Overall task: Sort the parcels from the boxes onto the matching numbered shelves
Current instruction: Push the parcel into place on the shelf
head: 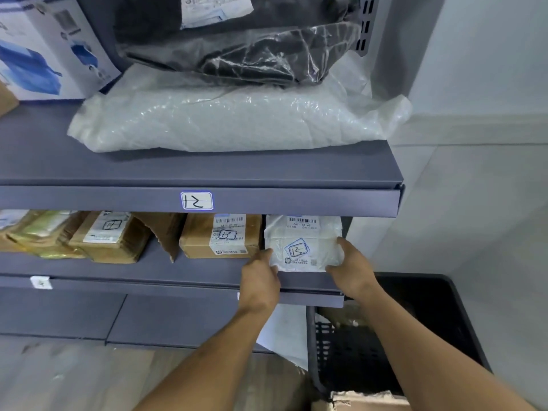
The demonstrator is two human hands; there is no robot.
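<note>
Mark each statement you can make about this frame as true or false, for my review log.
1. The left hand and right hand both have a grip on the white parcel marked 13. True.
2. That parcel sits on the shelf carrying the number 12. False: it is on the shelf below the 12 tag.
3. A brown box left of the parcel also bears a 13 label. True.
4. The clear padded packet lies on top of the dark ones. False: the black bags rest on the bubble-wrapped parcel.
5. A black crate stands low on the right. True.
</note>
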